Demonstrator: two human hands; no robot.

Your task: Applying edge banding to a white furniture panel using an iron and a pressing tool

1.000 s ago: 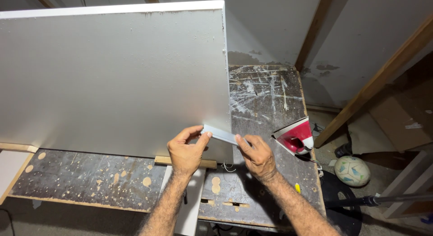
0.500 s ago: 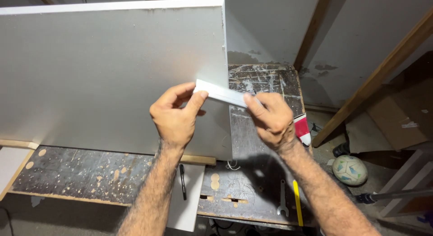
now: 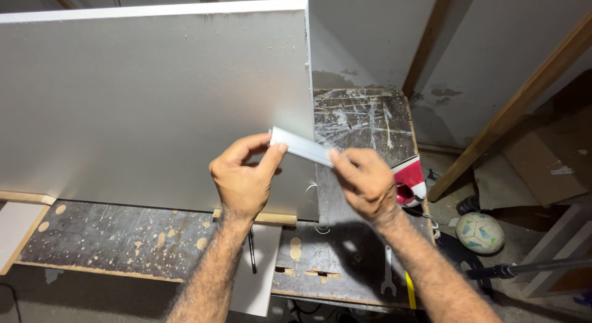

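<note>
Both hands up in front of the big grey panel, near its right edge. My left hand has the left end of a short pale metal strip pinched between thumb and fingertips, grip narrow, closed on it. Right hand takes the other end, thumb on top, fingers curled under, same tight pinch. The strip runs tilted, left end higher, and crosses the panel's right edge: left half over the panel face, right half over the desk. I can't tell whether it touches the panel or sits just clear of it.

Panel stands on edge on the desk, its bottom resting on a wooden batten. Desk top right of the panel is dark, scratched, streaked white.

Right of the panel, behind my right hand: red and white tool, partly hidden. Below the panel's right corner: a spanner and a yellow pencil near the desk's front edge, and a dark pen lying on a white board. On the floor, well right of the panel: pale patterned ball.
</note>
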